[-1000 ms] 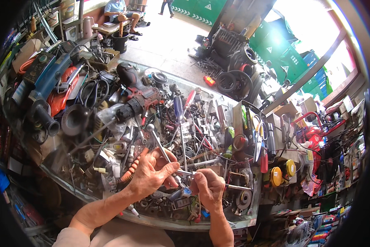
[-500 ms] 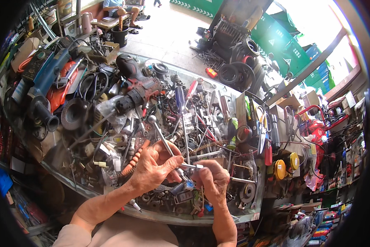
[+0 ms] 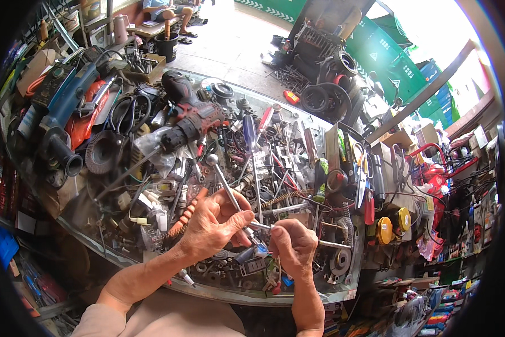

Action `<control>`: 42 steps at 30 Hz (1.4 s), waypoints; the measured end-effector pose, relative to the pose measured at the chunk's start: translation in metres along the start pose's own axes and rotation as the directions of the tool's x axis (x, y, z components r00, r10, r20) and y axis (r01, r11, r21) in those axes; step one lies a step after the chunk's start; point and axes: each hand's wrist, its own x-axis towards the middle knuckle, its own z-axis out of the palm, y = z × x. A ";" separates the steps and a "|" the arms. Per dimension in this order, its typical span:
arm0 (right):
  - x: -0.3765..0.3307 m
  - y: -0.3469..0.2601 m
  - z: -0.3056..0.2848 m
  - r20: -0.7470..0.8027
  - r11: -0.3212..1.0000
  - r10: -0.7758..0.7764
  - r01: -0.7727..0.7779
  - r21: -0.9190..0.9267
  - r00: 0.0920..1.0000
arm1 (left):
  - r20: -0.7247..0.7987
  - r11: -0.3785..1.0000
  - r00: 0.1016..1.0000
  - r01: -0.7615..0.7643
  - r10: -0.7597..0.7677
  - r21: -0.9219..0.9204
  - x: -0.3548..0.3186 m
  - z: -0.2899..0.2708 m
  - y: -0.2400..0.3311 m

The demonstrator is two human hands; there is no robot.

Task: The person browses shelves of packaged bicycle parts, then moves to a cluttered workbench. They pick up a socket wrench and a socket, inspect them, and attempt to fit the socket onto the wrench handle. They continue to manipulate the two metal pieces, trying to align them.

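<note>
Gripping one ball-ended metal rod (image 3: 221, 177) in the left hand (image 3: 214, 220), with its ball beyond the grip, and pinching one short metal bar (image 3: 261, 226) between right-hand (image 3: 293, 242) fingertips, near one drill (image 3: 195, 121).

2 hands (image 3: 214, 223), 1 ball-ended rod (image 3: 220, 177), 1 drill (image 3: 192, 123)

Opening (image 3: 443, 21), 2 o'clock: blown-out white daylight, the strongest glare, with a bluish-violet fringe near the lens rim.
Floor (image 3: 224, 53), 12 o'clock: very bright, almost washed out.
Left hand (image 3: 214, 222) and right hand (image 3: 295, 244), near centre: well lit, fairly sharp.
Metal rod (image 3: 221, 178), near centre: bright highlights.
Shelves (image 3: 426, 306), 4 o'clock: dimmer, detail soft.
Bench edge (image 3: 331, 293), 5 to 8 o'clock: bowed by fisheye distortion.
Corners: black beyond the lens circle.
</note>
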 end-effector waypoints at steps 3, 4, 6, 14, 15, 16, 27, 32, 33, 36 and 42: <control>0.000 0.000 -0.001 0.006 0.991 0.102 -0.103 0.085 0.995 | 0.000 1.000 1.000 0.004 -0.004 0.002 0.000 0.001 0.000; 0.000 -0.001 0.003 -0.023 0.988 0.072 -0.068 0.141 0.997 | -0.002 1.000 1.000 0.005 -0.005 -0.002 0.000 0.001 0.001; 0.001 -0.005 0.011 -0.107 0.997 -0.012 0.021 0.080 0.994 | -0.003 1.000 1.000 0.000 -0.001 -0.020 0.000 0.000 0.000; 0.001 -0.005 0.004 -0.063 0.988 0.081 -0.072 0.137 0.995 | 0.000 1.000 1.000 0.008 -0.008 0.000 0.000 0.000 -0.002; 0.002 -0.008 0.008 -0.092 0.983 0.069 -0.052 0.178 0.993 | -0.004 1.000 1.000 0.011 -0.011 -0.012 0.000 0.000 -0.002; 0.003 -0.006 0.013 -0.161 0.990 0.017 0.005 0.139 0.987 | -0.009 1.000 1.000 0.013 -0.014 -0.024 0.001 0.000 -0.002; 0.003 0.002 0.016 -0.167 0.995 -0.101 0.102 -0.002 0.981 | 0.000 1.000 1.000 0.004 -0.004 -0.024 0.001 0.000 -0.002; 0.002 -0.003 0.004 -0.018 1.000 0.020 -0.020 -0.017 1.000 | 0.010 1.000 1.000 0.025 -0.026 0.017 0.000 0.001 0.000; 0.001 -0.002 0.004 -0.022 0.999 0.039 -0.039 0.011 0.999 | 0.011 1.000 1.000 0.029 -0.029 0.010 -0.001 0.001 0.001; 0.001 0.002 0.007 -0.060 0.999 0.006 -0.003 0.048 0.998 | 0.011 1.000 1.000 0.025 -0.025 0.002 -0.001 0.002 0.001; 0.000 0.004 0.007 -0.031 0.999 -0.022 0.022 -0.024 0.999 | 0.025 0.999 0.999 0.024 -0.024 -0.023 -0.001 0.002 -0.004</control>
